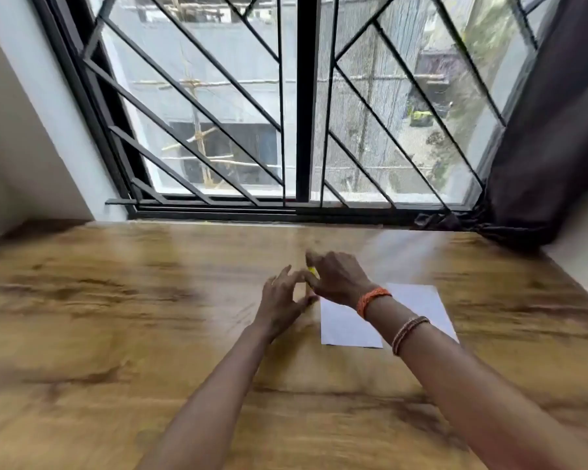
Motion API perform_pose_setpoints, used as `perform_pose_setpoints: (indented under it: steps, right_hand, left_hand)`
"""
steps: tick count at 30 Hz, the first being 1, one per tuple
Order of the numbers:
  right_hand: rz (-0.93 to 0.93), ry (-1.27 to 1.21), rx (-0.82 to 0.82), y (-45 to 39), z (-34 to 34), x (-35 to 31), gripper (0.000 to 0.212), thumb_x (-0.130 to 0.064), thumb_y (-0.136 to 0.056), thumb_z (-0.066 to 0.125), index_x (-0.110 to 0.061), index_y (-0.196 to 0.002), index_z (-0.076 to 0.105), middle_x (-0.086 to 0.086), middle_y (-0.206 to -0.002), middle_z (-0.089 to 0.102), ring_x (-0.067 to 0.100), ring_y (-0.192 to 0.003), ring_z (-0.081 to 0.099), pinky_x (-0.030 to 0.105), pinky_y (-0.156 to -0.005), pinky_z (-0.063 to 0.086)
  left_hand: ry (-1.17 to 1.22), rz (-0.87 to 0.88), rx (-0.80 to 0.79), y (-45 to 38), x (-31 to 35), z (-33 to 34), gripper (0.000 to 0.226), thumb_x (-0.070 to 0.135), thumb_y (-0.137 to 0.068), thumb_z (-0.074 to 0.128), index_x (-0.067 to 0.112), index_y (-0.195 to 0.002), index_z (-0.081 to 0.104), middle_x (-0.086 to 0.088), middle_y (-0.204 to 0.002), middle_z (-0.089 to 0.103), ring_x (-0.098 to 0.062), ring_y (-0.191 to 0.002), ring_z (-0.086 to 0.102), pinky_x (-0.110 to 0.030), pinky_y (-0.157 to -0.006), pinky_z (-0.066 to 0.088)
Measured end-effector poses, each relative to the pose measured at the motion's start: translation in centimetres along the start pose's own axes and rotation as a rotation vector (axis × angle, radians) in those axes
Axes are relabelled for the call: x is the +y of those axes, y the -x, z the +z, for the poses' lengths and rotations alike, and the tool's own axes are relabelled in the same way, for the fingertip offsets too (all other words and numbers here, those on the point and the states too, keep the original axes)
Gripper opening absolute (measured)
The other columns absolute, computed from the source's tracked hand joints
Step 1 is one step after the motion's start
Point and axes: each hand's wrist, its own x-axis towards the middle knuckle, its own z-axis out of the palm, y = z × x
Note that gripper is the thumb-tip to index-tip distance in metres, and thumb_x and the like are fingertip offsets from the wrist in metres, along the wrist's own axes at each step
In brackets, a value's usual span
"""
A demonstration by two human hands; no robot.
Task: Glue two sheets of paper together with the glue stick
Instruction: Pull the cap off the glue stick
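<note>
White paper (348, 325) lies flat on the wooden table (116, 317), partly under my right forearm; I cannot tell whether it is one sheet or two. My right hand (336, 276) hovers just left of the paper's far corner, fingers curled around a small yellow thing (312, 271), probably the glue stick, mostly hidden and blurred. My left hand (284, 296) is right beside it, fingers spread and curved, thumb close to the right hand's fingers. Whether the left hand touches the yellow thing is unclear.
A window with black metal bars (296, 113) runs along the table's far edge. A dark curtain (550, 147) hangs at the right and bunches onto the sill. A white wall closes the left side.
</note>
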Motion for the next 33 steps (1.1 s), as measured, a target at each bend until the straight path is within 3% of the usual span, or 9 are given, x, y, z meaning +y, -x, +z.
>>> perform_pose_setpoints:
  steps: [2, 4, 9, 14, 17, 19, 23, 28, 33]
  right_hand:
    - [0.012, -0.058, 0.064, 0.0, 1.0, 0.0, 0.029, -0.038, -0.093, 0.048, -0.010, -0.103, 0.051, 0.019, -0.089, 0.069, 0.041, -0.080, 0.065, 0.041, -0.064, 0.051]
    - [0.032, -0.063, 0.110, 0.2, 2.3, 0.0, 0.025, -0.036, -0.093, 0.049, -0.011, -0.098, 0.050, 0.018, -0.084, 0.068, 0.040, -0.076, 0.065, 0.038, -0.060, 0.047]
    - [0.045, -0.174, 0.208, 0.2, 4.6, 0.3, 0.024, -0.037, -0.093, 0.049, -0.013, -0.089, 0.048, 0.015, -0.076, 0.063, 0.039, -0.073, 0.062, 0.033, -0.057, 0.038]
    - [-0.067, -0.235, 0.388, 1.0, 4.6, -1.2, 0.024, -0.032, -0.093, 0.054, -0.017, -0.082, 0.040, 0.007, -0.067, 0.051, 0.038, -0.067, 0.058, 0.034, -0.055, 0.037]
    - [-0.137, -0.259, 0.479, 2.4, 4.9, -1.8, 0.020, -0.026, -0.096, 0.050, -0.014, -0.084, 0.039, 0.012, -0.066, 0.057, 0.039, -0.062, 0.057, 0.041, -0.053, 0.045]
    - [-0.193, -0.198, 0.523, 4.2, 5.3, -2.1, 0.016, -0.020, -0.098, 0.047, -0.008, -0.088, 0.044, 0.016, -0.064, 0.058, 0.041, -0.058, 0.056, 0.040, -0.051, 0.043]
    - [-0.348, -0.025, 0.563, 7.5, 5.5, -1.4, 0.015, -0.012, -0.093, 0.055, 0.003, -0.088, 0.055, 0.019, -0.061, 0.059, 0.037, -0.049, 0.055, 0.037, -0.047, 0.041]
    - [-0.392, 0.011, 0.573, 9.5, 5.3, -1.1, 0.010, -0.002, -0.083, 0.064, 0.006, -0.081, 0.058, 0.016, -0.055, 0.057, 0.031, -0.041, 0.052, 0.037, -0.040, 0.045]
    - [-0.284, -0.277, 0.685, 9.4, 6.5, -1.2, 0.014, -0.008, -0.090, 0.058, -0.001, -0.080, 0.051, 0.001, -0.050, 0.046, 0.023, -0.040, 0.041, 0.027, -0.045, 0.032]
  left_hand:
    - [0.163, -0.005, 0.049, 0.0, 0.0, 0.3, 0.017, 0.014, -0.077, 0.064, 0.017, -0.094, 0.063, -0.001, -0.104, 0.071, -0.024, -0.108, 0.063, -0.035, -0.090, 0.047]
    - [0.233, -0.030, 0.114, 0.3, 0.2, 1.1, 0.014, 0.005, -0.071, 0.063, 0.014, -0.082, 0.063, 0.002, -0.085, 0.071, -0.026, -0.089, 0.068, -0.028, -0.068, 0.047]
    - [0.255, 0.062, 0.326, 0.4, -1.1, 2.9, 0.012, 0.003, -0.068, 0.063, 0.011, -0.076, 0.064, -0.011, -0.075, 0.069, -0.030, -0.072, 0.061, -0.028, -0.058, 0.040]
    - [0.228, 0.255, 0.546, 0.6, -1.8, 2.9, 0.008, 0.007, -0.075, 0.062, 0.008, -0.081, 0.067, 0.000, -0.078, 0.070, -0.009, -0.070, 0.053, -0.024, -0.065, 0.039]
    - [0.132, 0.274, 0.571, 1.2, -1.7, 2.5, 0.010, 0.014, -0.080, 0.057, 0.007, -0.080, 0.063, -0.005, -0.077, 0.069, -0.025, -0.070, 0.059, -0.034, -0.061, 0.046]
    - [-0.009, 0.341, 0.574, 2.4, -1.1, 1.9, 0.009, 0.015, -0.079, 0.058, 0.007, -0.075, 0.061, -0.008, -0.071, 0.067, -0.031, -0.067, 0.057, -0.030, -0.061, 0.041]
    - [-0.196, 0.492, 0.459, 4.7, -0.3, 0.9, 0.005, 0.011, -0.079, 0.065, 0.013, -0.079, 0.069, -0.005, -0.076, 0.074, -0.031, -0.073, 0.064, -0.032, -0.090, 0.042]
    - [-0.143, 0.418, 0.312, 6.5, 1.2, 0.4, 0.011, 0.011, -0.077, 0.066, 0.019, -0.081, 0.072, -0.005, -0.077, 0.074, -0.031, -0.074, 0.067, -0.030, -0.063, 0.044]
    - [-0.597, 0.615, 0.453, 7.4, 0.8, 0.5, 0.022, 0.031, -0.084, 0.050, 0.016, -0.079, 0.065, -0.001, -0.069, 0.073, -0.024, -0.068, 0.067, -0.033, -0.079, 0.047]
